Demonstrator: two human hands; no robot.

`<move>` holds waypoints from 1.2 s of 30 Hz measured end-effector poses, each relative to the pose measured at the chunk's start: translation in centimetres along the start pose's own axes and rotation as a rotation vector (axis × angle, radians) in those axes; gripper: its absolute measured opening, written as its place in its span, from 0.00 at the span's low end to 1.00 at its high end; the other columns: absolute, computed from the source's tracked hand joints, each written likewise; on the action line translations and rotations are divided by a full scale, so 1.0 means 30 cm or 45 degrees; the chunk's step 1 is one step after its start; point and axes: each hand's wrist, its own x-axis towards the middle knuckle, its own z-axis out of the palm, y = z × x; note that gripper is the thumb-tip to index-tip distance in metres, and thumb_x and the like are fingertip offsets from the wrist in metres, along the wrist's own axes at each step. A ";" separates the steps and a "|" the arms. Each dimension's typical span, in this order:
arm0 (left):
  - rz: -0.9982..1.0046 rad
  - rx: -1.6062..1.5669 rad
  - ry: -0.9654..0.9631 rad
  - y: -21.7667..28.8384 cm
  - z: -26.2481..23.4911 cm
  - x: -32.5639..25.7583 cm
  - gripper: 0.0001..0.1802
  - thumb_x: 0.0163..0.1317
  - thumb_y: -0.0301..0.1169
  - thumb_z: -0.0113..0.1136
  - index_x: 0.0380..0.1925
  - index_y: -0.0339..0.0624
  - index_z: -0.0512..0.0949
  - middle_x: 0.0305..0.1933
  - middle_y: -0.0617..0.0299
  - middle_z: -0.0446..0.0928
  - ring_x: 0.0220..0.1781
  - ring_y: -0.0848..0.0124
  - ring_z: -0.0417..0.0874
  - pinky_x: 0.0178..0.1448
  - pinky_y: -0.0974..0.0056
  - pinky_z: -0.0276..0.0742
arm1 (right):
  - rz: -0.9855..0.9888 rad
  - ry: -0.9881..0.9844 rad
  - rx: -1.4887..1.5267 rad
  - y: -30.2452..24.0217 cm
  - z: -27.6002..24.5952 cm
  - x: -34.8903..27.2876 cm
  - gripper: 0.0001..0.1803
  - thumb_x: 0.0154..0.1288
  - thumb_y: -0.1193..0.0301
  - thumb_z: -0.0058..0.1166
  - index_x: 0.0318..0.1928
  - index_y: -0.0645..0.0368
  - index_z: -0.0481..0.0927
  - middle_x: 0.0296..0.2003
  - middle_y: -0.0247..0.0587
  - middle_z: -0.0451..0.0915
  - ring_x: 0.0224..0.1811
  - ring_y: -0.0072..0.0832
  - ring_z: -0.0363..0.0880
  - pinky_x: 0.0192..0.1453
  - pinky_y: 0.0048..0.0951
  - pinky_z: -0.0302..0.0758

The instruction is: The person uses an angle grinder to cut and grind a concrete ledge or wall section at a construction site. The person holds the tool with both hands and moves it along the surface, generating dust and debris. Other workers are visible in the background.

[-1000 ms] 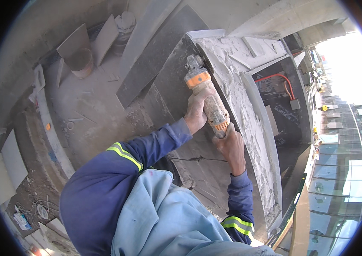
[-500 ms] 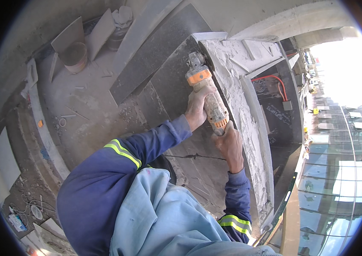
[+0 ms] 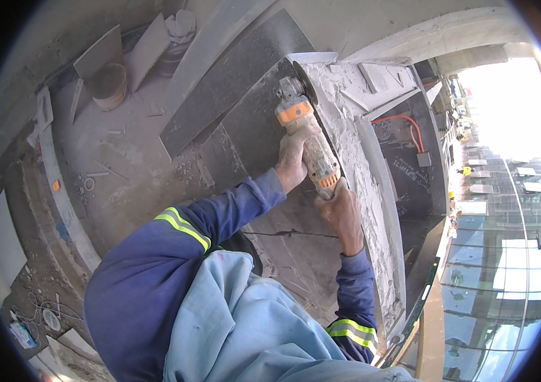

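Both my hands grip a dusty orange-and-grey angle grinder [image 3: 317, 153]. My left hand [image 3: 292, 159] wraps round its body just behind the orange collar. At the rear end, by the orange vents, my right hand [image 3: 343, 216] is closed round the tool. The dark cutting disc [image 3: 305, 83] at the grinder's head stands on edge along the border of a dark stone slab [image 3: 254, 121]. Right of the disc lies a rough, mortar-covered ledge [image 3: 363, 172]. From this view I cannot tell whether the disc touches the slab.
A bucket [image 3: 108, 89] and leaning boards [image 3: 149, 54] stand at the far left. Another dark slab [image 3: 238, 76] leans behind the work. An orange cable [image 3: 404, 121] runs to a grey box beyond the ledge. A glass facade [image 3: 493, 280] drops away at the right.
The view has shifted slightly. More of the disc's face shows now beside the grinder's head. Both hands keep the same hold.
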 end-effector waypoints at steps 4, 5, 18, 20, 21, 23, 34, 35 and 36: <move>-0.004 -0.008 -0.002 0.003 0.006 -0.006 0.16 0.58 0.33 0.71 0.45 0.45 0.78 0.38 0.66 0.78 0.41 0.70 0.84 0.51 0.60 0.83 | -0.029 -0.002 -0.003 -0.003 -0.011 -0.004 0.18 0.58 0.65 0.64 0.37 0.67 0.72 0.27 0.66 0.81 0.33 0.62 0.83 0.38 0.56 0.76; -0.005 -0.012 0.010 0.002 0.008 -0.006 0.16 0.58 0.33 0.71 0.45 0.45 0.78 0.38 0.65 0.78 0.41 0.70 0.84 0.51 0.60 0.83 | -0.026 -0.002 -0.004 -0.004 -0.012 -0.005 0.18 0.58 0.65 0.64 0.37 0.67 0.73 0.27 0.66 0.81 0.33 0.62 0.83 0.38 0.56 0.76; 0.014 -0.035 -0.063 -0.015 -0.006 0.010 0.15 0.61 0.35 0.69 0.46 0.46 0.78 0.40 0.65 0.78 0.43 0.70 0.84 0.52 0.59 0.83 | -0.050 -0.001 -0.033 -0.003 -0.027 -0.008 0.19 0.58 0.65 0.64 0.38 0.69 0.73 0.28 0.68 0.82 0.33 0.63 0.84 0.39 0.57 0.76; 0.016 -0.041 -0.095 -0.014 -0.009 0.008 0.15 0.64 0.34 0.67 0.47 0.46 0.76 0.41 0.65 0.78 0.46 0.69 0.84 0.54 0.58 0.83 | -0.040 0.000 -0.041 -0.013 -0.035 -0.008 0.19 0.57 0.65 0.64 0.38 0.69 0.73 0.28 0.67 0.82 0.33 0.63 0.84 0.39 0.57 0.76; 0.003 -0.036 -0.094 -0.012 -0.009 0.008 0.15 0.64 0.34 0.67 0.47 0.46 0.76 0.41 0.64 0.78 0.46 0.69 0.84 0.54 0.58 0.83 | -0.034 0.002 -0.047 -0.013 -0.034 -0.006 0.19 0.57 0.65 0.64 0.38 0.69 0.73 0.28 0.67 0.82 0.33 0.63 0.84 0.39 0.57 0.76; -0.025 -0.027 -0.093 -0.008 -0.005 0.007 0.15 0.64 0.33 0.67 0.47 0.46 0.76 0.42 0.64 0.77 0.46 0.69 0.84 0.54 0.58 0.84 | -0.020 0.006 -0.061 -0.014 -0.035 -0.002 0.19 0.57 0.66 0.64 0.38 0.69 0.74 0.28 0.67 0.82 0.34 0.63 0.84 0.39 0.57 0.76; -0.059 -0.039 -0.048 -0.006 0.018 -0.025 0.17 0.60 0.35 0.69 0.47 0.44 0.77 0.42 0.64 0.77 0.45 0.70 0.83 0.53 0.59 0.83 | 0.003 0.005 -0.110 -0.006 -0.041 -0.016 0.19 0.55 0.65 0.65 0.37 0.67 0.73 0.27 0.66 0.82 0.32 0.62 0.83 0.37 0.57 0.76; -0.062 -0.040 -0.044 -0.004 0.022 -0.029 0.18 0.58 0.35 0.70 0.46 0.43 0.77 0.42 0.64 0.77 0.44 0.70 0.83 0.53 0.60 0.83 | 0.007 0.000 -0.103 -0.008 -0.044 -0.018 0.19 0.55 0.65 0.65 0.36 0.67 0.73 0.26 0.66 0.82 0.32 0.62 0.83 0.37 0.58 0.76; -0.063 -0.039 -0.016 -0.004 0.026 -0.028 0.18 0.58 0.36 0.70 0.46 0.43 0.77 0.42 0.64 0.77 0.45 0.70 0.83 0.53 0.60 0.83 | 0.007 0.001 -0.099 -0.008 -0.044 -0.018 0.19 0.55 0.65 0.65 0.37 0.67 0.73 0.26 0.66 0.81 0.32 0.62 0.83 0.37 0.58 0.76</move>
